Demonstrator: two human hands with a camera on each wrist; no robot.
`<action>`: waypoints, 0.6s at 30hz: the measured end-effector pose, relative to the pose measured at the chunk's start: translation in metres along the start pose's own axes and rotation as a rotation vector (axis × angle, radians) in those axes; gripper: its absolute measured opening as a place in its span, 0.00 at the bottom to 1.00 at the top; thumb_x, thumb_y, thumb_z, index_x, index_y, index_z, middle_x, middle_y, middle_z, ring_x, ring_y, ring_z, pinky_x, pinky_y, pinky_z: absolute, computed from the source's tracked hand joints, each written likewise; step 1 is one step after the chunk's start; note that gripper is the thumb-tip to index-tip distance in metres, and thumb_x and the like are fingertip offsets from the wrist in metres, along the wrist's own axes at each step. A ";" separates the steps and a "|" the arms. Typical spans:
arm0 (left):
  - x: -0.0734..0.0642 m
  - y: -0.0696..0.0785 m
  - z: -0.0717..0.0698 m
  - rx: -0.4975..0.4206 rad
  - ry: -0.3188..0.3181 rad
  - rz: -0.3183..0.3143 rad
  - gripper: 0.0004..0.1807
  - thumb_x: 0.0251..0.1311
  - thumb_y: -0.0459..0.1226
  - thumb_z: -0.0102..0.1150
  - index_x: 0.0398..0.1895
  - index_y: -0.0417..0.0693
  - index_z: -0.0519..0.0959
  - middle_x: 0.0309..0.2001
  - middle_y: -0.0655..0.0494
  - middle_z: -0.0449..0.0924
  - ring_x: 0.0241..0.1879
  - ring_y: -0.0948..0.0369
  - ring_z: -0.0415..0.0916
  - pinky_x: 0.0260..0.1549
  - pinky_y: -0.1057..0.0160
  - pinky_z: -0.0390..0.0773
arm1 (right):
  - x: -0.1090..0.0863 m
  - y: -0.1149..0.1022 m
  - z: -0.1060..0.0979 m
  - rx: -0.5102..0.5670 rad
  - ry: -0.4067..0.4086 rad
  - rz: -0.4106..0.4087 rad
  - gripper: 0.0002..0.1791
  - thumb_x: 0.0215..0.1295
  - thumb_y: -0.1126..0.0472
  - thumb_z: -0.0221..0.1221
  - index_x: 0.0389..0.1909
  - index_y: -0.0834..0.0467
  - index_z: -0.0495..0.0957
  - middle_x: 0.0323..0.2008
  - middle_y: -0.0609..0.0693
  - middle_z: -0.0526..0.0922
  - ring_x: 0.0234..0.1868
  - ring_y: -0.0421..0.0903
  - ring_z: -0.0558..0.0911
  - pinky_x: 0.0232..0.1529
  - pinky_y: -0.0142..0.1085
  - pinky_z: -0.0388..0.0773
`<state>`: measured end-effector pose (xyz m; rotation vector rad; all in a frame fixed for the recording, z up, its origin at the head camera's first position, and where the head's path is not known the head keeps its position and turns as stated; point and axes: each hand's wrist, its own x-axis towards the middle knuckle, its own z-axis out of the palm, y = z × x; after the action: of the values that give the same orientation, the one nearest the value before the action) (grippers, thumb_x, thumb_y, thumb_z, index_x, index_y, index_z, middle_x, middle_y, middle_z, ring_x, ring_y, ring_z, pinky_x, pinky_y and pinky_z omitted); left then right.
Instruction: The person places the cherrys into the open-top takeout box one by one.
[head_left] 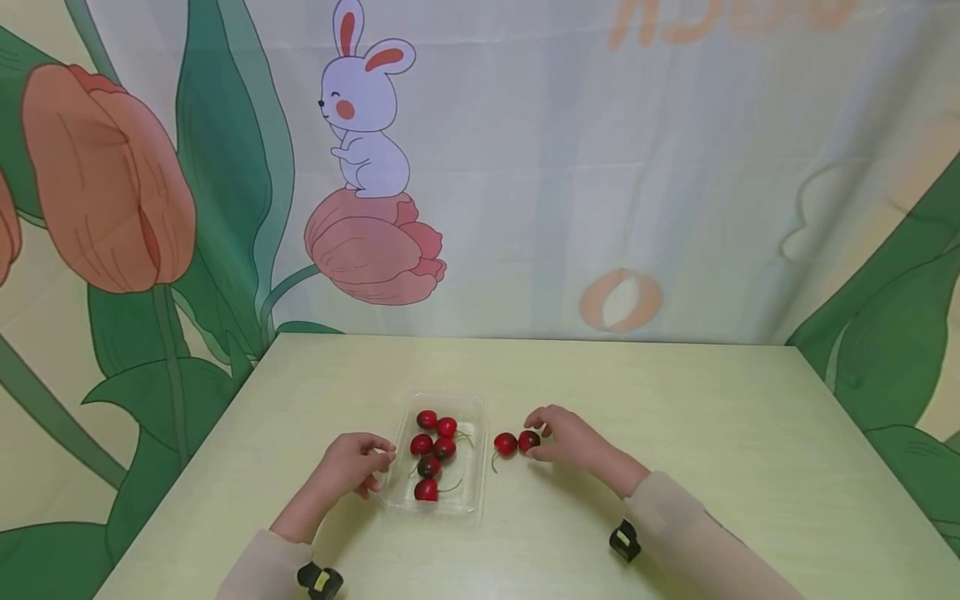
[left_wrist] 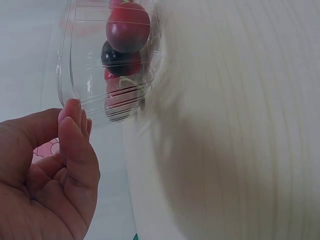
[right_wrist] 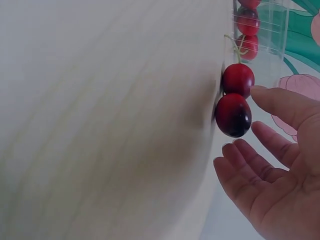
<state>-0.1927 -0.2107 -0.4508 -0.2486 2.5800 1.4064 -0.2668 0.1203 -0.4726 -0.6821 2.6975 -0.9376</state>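
Observation:
A clear plastic container [head_left: 468,498] stands on the table with several dark red cherries [head_left: 444,448] inside, some with green stems. At its left edge, my left hand [head_left: 351,467] pinches the rim between thumb and fingertips, seen close in the left wrist view on the container's corner [left_wrist: 75,90]. Right of the container, two loose cherries lie side by side: a red one [head_left: 505,444] with a stem and a darker one [right_wrist: 233,115]. My right hand [head_left: 572,442] is at the darker cherry, thumb and fingers parted around it; whether they touch it is unclear.
The pale table [head_left: 660,392] extends on both sides of the container. Behind it hangs a curtain [head_left: 510,167] printed with a rabbit and tulips. Each wrist wears a black strap device [head_left: 624,542].

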 end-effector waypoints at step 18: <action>0.001 -0.001 0.000 0.003 0.003 -0.006 0.12 0.68 0.32 0.59 0.49 0.31 0.81 0.30 0.48 0.81 0.17 0.63 0.72 0.17 0.67 0.77 | 0.011 0.003 0.003 -0.013 -0.028 0.039 0.18 0.58 0.66 0.71 0.49 0.65 0.83 0.42 0.54 0.85 0.41 0.46 0.80 0.46 0.38 0.80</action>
<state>-0.1932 -0.2109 -0.4519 -0.2573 2.5809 1.4018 -0.2767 0.1155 -0.4768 -0.6383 2.6844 -0.8961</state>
